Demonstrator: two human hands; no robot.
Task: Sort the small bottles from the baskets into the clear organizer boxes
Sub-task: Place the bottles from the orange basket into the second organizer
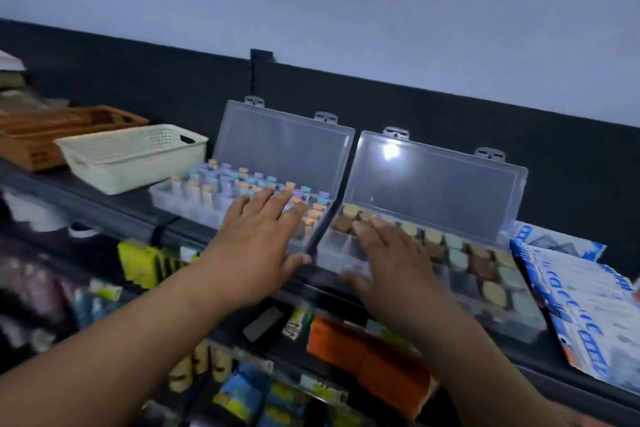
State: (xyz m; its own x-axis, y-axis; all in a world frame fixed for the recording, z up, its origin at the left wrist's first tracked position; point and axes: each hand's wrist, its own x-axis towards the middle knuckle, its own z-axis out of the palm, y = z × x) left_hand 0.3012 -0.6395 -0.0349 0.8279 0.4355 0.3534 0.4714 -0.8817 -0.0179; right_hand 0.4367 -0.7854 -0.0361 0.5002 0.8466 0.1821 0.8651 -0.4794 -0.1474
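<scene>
Bench (138, 204) is dark and carries everything. Risk first: both clear boxes sit close to its front edge, so I judge that a push from either palm could slide one off towards the goods hanging below. Both lids stand open behind the fingers and could drop shut on them if a box is jolted.

The left organizer box (284, 146) is under my left hand (256, 246) and the right organizer box (436, 191) under my right hand (391, 263). They meet at the inner corner between the two hands.

Both hands are flat and released, with fingers straight and spread, grasping nothing. The left fingers (277, 201) lie over the caps at the near right corner. Pressing there could tip the upright bottles or jam them crooked. Contact is blurred, so I can't confirm it.

White basket (131, 156) is well left of the left fingers, and no bottles show in it from here. Brown basket (34, 139) sits behind it. Blue-and-white packet (581, 305) is right of the right fingers.

Pastel-capped bottles (221, 180) stand upright in rows, with peach, lilac and teal caps. Tan, brown and green caps (485, 263) fill most cells beyond the right fingers (367, 229), though a few near cells look empty.
</scene>
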